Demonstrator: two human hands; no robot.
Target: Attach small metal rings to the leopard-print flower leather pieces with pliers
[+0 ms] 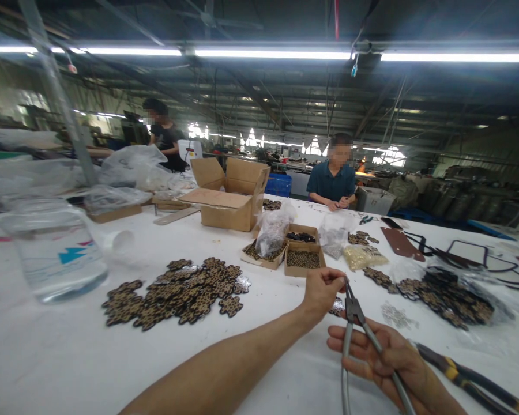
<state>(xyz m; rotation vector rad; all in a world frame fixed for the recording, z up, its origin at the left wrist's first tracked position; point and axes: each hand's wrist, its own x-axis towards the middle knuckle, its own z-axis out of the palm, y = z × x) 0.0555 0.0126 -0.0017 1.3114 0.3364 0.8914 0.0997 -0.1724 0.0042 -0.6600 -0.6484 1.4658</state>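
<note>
My right hand (383, 357) holds long-nosed metal pliers (353, 311) by their spread handles, jaws pointing up and away. At the tips of the jaws, my left hand (324, 291) is closed in a pinch; whatever lies between its fingers is too small to make out. Just behind the pliers, a leopard-patterned flower-shaped piece (337, 306) lies on the white table, partly covered. To the right of it are scattered small shiny metal bits (398, 315). A large heap of the same leopard-patterned pieces (177, 294) spreads out left of my left forearm.
Small boxes of beads or studs (303, 259) stand beyond my hands, before an opened cardboard box (227, 210). A clear water jug (58, 259) is at far left. Yellow-and-black handled pliers (454, 369) lie at right, near another heap (454, 302). A person (333, 176) sits opposite; another (162, 135) works farther left.
</note>
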